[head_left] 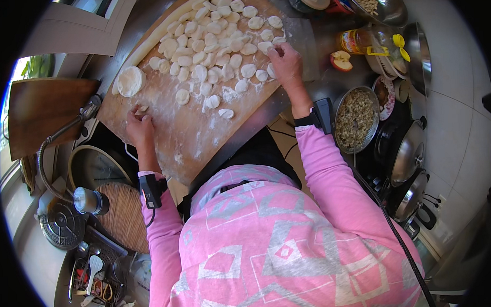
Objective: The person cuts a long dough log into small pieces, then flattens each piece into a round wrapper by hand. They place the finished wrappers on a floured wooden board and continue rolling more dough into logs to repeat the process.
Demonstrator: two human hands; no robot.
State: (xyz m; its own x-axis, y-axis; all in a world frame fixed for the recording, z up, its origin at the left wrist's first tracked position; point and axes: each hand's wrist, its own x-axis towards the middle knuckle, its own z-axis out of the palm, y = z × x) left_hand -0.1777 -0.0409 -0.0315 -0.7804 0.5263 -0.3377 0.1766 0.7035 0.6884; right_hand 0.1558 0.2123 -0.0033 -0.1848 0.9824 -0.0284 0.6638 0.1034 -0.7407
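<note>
A wooden board (175, 148) dusted with flour bears a crowd of small flattened dough pieces (214, 28). By the board's left corner, my left hand (140, 127) is closed, a small dough piece (142, 109) pinched at its fingertips. Over the board's right edge reaches my right hand (287, 65), its fingers bent and pressed onto a dough piece (265, 46), which they partly cover. Along the far left side of the board lies a long dough roll (154, 40). Its near end meets a round white lid-like disc (131, 81).
At right stand a bowl of chopped filling (358, 117), a cut apple (340, 61), an oil bottle (360, 41) and a lidded pan (407, 150). At left are a faucet hose (55, 138), a round basin (97, 164), a wooden round board (123, 212) and utensils (92, 267).
</note>
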